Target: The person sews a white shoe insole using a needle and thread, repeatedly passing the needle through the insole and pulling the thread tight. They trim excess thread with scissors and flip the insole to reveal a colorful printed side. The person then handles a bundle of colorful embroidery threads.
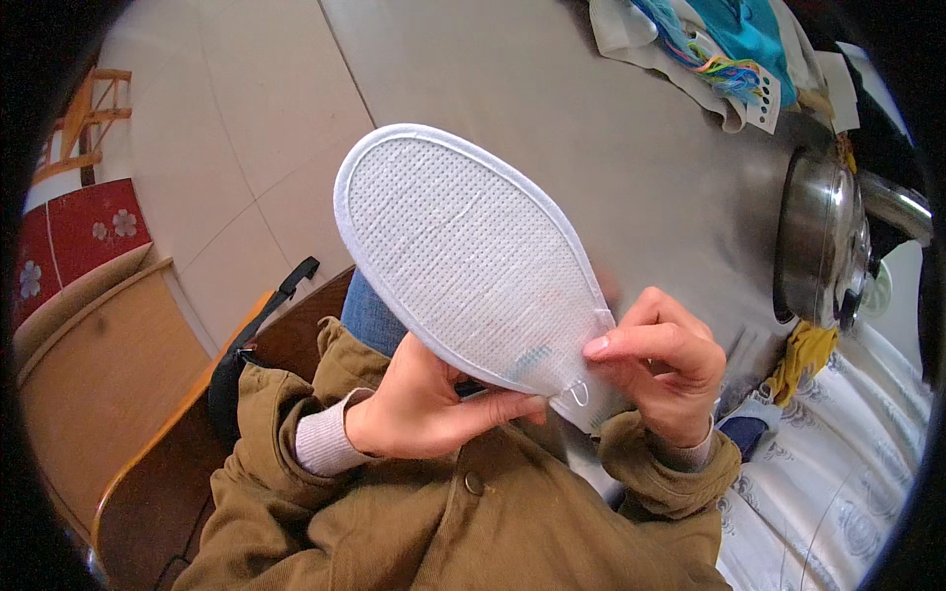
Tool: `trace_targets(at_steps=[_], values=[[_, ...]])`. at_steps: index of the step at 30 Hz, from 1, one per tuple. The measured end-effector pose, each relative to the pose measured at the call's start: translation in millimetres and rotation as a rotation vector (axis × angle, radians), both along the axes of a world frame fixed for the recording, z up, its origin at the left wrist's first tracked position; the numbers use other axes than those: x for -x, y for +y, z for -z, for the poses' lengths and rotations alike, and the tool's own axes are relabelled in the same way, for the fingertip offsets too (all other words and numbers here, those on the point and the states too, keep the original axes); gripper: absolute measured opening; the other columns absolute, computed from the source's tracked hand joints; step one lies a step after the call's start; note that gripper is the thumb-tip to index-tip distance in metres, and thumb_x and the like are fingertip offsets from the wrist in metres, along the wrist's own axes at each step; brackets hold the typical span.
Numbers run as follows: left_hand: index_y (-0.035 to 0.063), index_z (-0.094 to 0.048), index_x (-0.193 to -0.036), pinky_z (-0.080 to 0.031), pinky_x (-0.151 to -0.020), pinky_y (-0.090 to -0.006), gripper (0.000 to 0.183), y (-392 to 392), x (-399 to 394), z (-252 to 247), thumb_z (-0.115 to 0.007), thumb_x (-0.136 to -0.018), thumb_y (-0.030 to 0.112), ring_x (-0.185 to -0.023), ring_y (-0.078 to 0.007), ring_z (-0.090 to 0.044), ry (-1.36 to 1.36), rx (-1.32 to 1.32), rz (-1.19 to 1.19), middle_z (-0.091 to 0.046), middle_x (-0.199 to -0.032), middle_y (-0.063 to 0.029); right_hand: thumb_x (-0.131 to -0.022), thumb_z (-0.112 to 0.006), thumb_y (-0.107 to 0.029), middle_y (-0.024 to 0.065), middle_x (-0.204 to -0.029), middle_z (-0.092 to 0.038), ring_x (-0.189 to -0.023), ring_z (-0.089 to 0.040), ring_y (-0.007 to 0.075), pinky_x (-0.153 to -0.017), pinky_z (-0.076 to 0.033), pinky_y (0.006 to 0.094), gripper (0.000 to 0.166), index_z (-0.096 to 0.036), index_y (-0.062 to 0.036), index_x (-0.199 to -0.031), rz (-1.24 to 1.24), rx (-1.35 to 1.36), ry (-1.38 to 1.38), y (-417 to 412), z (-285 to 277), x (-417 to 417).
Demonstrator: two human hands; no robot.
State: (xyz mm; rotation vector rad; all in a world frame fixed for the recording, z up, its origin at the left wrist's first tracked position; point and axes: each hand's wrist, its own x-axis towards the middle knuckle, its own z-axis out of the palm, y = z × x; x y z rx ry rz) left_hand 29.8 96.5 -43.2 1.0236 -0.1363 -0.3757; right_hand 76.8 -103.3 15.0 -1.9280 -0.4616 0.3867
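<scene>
A white shoe insole [458, 251] with a grid of small holes and a pale fabric border is held up in front of my body, its broad end at the upper left. Its lower left edge rests in my left hand [421, 414], thumb along the edge and the fingers hidden behind. My right hand [665, 362] pinches the insole's right edge near the narrow middle. A small loop of white thread [579, 394] stands out from the surface between my hands. Faint blue-green marks [531, 362] show near it. Any needle is hidden or too small to tell.
A metal-topped table [665, 199] lies beyond the insole. At right stands a lidded stainless steel pot [820, 236], beside a yellow cloth [805, 358]. Coloured embroidery thread [728, 74] lies on fabric at upper right. A wooden chair [111, 384] is at left.
</scene>
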Motion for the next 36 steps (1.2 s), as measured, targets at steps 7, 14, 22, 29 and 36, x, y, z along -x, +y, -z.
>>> trace_targets(at_steps=[7,14,22,29,36], values=[[-0.0059,-0.055,-0.102,-0.052,-0.066,-0.0276,0.027,2,-5,2,-0.063,-0.076,-0.006,-0.075,-0.0174,-0.064,0.031,0.051,0.029,-0.064,-0.087,-0.011,-0.067,-0.072,-0.003,0.0026,-0.074,-0.052,-0.064,-0.048,0.0127,-0.053,-0.036,0.0222,0.02,-0.071,-0.0087,-0.087,0.052,-0.029,0.109,2,-1,2],[-0.0047,-0.055,-0.103,-0.051,-0.068,-0.0274,0.032,3,-8,4,-0.065,-0.073,-0.007,-0.077,-0.016,-0.064,0.055,0.056,0.142,-0.064,-0.085,-0.0101,-0.065,-0.074,-0.004,-0.0005,-0.072,-0.047,-0.062,-0.042,0.0092,-0.052,-0.028,0.0194,0.022,-0.072,-0.0106,-0.085,-0.013,-0.106,0.253,-6,6,0],[-0.0048,-0.053,-0.105,-0.051,-0.07,-0.0277,0.033,1,-9,5,-0.063,-0.074,-0.007,-0.078,-0.0156,-0.063,0.06,0.084,0.142,-0.064,-0.086,-0.0099,-0.064,-0.076,-0.007,-0.0037,-0.068,-0.04,-0.06,-0.034,0.007,-0.05,-0.022,0.0202,0.021,-0.072,-0.0124,-0.084,-0.063,-0.128,0.313,-8,6,-3],[-0.0048,-0.05,-0.108,-0.051,-0.072,-0.0281,0.036,3,-9,5,-0.064,-0.075,-0.006,-0.082,-0.0154,-0.062,0.114,0.16,0.243,-0.063,-0.093,-0.0097,-0.062,-0.077,-0.008,-0.0041,-0.067,-0.039,-0.06,-0.034,0.0073,-0.05,-0.022,0.0206,0.021,-0.072,-0.0125,-0.082,-0.065,-0.146,0.327,-9,6,-2],[-0.0048,-0.05,-0.109,-0.052,-0.074,-0.028,0.038,3,-9,4,-0.065,-0.075,-0.005,-0.084,-0.0157,-0.062,0.166,0.185,0.27,-0.063,-0.094,-0.0102,-0.062,-0.077,-0.007,-0.0036,-0.065,-0.039,-0.058,-0.034,0.0079,-0.049,-0.023,0.0215,0.019,-0.071,-0.0109,-0.08,-0.086,-0.111,0.283,-11,5,-2]])
